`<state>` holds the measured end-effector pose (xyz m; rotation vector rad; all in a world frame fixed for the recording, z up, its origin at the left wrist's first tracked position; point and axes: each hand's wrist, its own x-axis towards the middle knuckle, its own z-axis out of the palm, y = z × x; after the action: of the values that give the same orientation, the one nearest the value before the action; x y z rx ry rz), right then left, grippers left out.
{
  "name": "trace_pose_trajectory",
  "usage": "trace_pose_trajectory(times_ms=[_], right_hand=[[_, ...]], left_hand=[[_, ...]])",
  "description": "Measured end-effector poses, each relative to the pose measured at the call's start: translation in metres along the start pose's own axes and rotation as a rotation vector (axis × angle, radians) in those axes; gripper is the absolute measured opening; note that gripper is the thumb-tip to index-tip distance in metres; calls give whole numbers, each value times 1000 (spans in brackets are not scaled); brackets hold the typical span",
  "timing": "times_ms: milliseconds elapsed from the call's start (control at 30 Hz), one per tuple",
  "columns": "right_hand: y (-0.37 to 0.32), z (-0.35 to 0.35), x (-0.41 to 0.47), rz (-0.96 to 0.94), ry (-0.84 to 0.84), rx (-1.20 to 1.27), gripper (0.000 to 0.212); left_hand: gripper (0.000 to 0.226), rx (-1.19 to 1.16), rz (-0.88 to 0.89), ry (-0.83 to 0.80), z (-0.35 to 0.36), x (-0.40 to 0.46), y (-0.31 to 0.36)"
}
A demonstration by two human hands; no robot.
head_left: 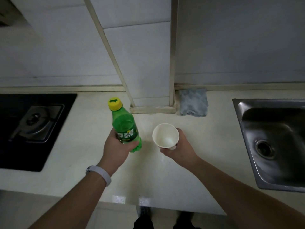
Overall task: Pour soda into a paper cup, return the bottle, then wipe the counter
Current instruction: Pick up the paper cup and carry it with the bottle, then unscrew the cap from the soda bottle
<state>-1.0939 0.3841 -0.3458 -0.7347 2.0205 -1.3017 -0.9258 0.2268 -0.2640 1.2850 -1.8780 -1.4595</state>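
Note:
My left hand point(118, 148) grips a green soda bottle point(123, 123) round its lower half; the yellow cap point(115, 104) is on and the bottle leans slightly away from me. My right hand point(179, 147) holds a white paper cup point(165, 135) from the right and below, its open mouth facing up and its inside looking dry. Bottle and cup are side by side above the pale counter point(148, 171), a short gap between them. A folded grey-blue cloth point(193, 102) lies at the back of the counter beside the wall column.
A black gas hob point(31, 128) with a burner fills the counter's left side. A steel sink point(274, 142) with its drain is sunk in at the right. A white boxed column point(152, 103) stands on the counter behind the bottle and cup.

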Motion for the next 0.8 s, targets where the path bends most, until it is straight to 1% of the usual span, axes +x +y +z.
trace_pose_trajectory(times_ms=[100,267,467,633,733,800], right_hand=[[6,4,3,26,-9,-3,74],[13,10,6,77,0,14,76],[15,11,4,91,-4,-1,85],[11,5,-5,109,-41,-118,95],[-1,-13,-11,150,-54,-257,95],[-12,-30,-14,187,-53,-308,90]], left_hand=[[61,7,-17,-9,7,1,-10],[63,13,-37,-43,12,8,-24],[62,11,-53,-72,11,9,-28],[62,-9,-32,-92,5,12,-20],[63,-10,3,-106,-1,15,-12],[63,-18,26,-117,-5,16,-4]])
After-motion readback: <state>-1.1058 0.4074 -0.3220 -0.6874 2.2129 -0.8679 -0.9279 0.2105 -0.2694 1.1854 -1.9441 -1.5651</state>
